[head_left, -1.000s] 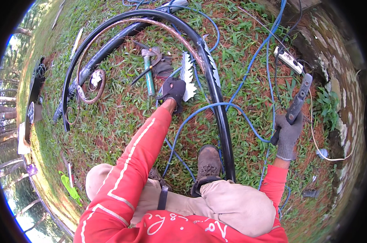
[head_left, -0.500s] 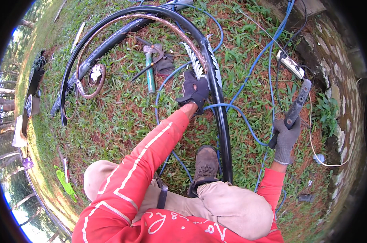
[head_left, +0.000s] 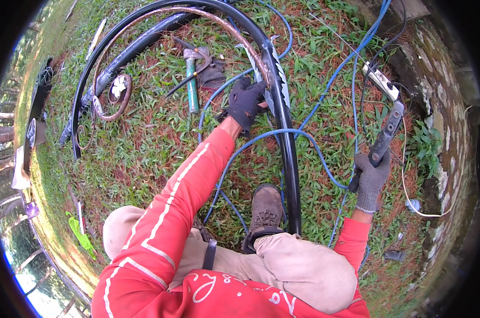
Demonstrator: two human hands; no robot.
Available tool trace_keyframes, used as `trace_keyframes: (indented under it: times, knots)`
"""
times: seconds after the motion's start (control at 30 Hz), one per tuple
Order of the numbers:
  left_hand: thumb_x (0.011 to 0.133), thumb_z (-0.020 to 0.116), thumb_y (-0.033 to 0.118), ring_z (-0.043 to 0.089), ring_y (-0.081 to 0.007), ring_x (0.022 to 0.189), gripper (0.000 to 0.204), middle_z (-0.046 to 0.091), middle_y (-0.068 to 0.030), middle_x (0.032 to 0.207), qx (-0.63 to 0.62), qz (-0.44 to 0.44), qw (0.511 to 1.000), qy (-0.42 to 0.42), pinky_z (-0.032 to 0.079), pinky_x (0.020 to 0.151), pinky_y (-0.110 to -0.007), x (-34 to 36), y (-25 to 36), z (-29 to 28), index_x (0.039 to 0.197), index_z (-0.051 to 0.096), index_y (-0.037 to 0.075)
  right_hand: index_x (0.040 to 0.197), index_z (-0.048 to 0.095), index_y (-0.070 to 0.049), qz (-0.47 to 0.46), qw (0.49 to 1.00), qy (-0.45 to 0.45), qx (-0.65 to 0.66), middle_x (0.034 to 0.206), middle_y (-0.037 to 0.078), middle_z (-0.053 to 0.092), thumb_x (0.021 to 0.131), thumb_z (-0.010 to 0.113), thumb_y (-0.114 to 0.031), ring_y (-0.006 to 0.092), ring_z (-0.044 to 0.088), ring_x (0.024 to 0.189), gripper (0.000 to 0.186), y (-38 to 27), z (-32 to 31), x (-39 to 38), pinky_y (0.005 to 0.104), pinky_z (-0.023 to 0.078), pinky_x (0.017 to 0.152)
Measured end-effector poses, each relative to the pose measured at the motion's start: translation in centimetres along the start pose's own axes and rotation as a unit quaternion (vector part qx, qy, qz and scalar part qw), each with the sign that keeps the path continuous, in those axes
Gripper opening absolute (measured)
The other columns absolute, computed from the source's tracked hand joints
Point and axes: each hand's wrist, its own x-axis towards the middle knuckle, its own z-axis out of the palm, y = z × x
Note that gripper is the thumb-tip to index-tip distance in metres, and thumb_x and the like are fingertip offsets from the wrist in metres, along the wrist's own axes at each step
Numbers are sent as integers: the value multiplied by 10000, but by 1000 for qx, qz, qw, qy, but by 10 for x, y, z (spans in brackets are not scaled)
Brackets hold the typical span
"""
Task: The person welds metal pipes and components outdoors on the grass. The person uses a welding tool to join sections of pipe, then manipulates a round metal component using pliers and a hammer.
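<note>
My left hand point(head_left: 247, 104), in a black glove with bare fingertips, has its fingers bent at the silvery metal leaf point(head_left: 257, 63) beside a curved brown metal bar point(head_left: 217, 24). The leaf's lower end is hidden under the fingers. Bar and leaf lie against a bent black pipe point(head_left: 288, 153) on the grass; a second silvery leaf point(head_left: 282, 85) shows on the pipe's other side. My right hand point(head_left: 371, 177), in a grey knit glove, is wrapped round a dark welding electrode holder point(head_left: 386, 135), raised away from the pipe. A thin rod point(head_left: 332, 33) extends toward its far end.
A green-handled hammer point(head_left: 192, 85) and dark pincers point(head_left: 184, 84) lie left of the pipe. Blue cables point(head_left: 324, 106) loop across the grass. A white power strip point(head_left: 380, 79) rests near the stone wall point(head_left: 446, 106). My boot point(head_left: 266, 204) stands beside the pipe.
My left hand has shifted slightly leftward and its fingers have changed position. The blue cable near its wrist now lies in a wider loop. My right hand keeps hold of the electrode holder.
</note>
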Motion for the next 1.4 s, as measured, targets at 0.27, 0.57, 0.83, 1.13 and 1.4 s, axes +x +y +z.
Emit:
trace_keyframes:
  times: [0.27,0.57,0.83,1.13,1.4]
  knots:
    - [1100,763,304,724,-111,849,274,793,-14,1062,36,-67,996,-48,572,707,-287,5,13,16,1279,757,97,1327,636,-14,9,999,16,-44,904,44,654,793,838,-28,163,632,610,571,1,-15,-4,333,497,527]
    - [1080,800,331,730,-113,823,284,792,-23,1038,142,-27,987,-64,586,686,-275,2,23,7,1193,799,70,1339,628,-14,11,999,8,-46,956,69,670,771,798,-7,172,635,623,594,6,-13,-4,335,499,527]
    - [1067,812,257,563,-76,601,211,773,-13,890,62,-49,996,-42,352,527,-256,-7,33,17,1160,827,68,1321,625,-12,14,998,1,-65,914,57,655,756,799,-22,171,625,618,591,-5,-6,-8,341,510,538]
    - [1083,739,152,649,-121,895,414,676,-8,1092,331,15,933,-138,580,743,-299,-7,41,0,1498,731,141,1261,627,-34,-16,998,5,-64,868,30,616,761,815,-30,156,605,614,535,-5,-1,-9,340,500,541]
    - [1049,842,275,614,-76,600,223,780,-13,856,44,-99,994,-27,389,521,-249,-9,41,21,1090,841,56,1370,628,-33,-39,995,4,-89,942,27,625,762,824,-15,153,630,698,640,-1,-1,-9,341,525,595]
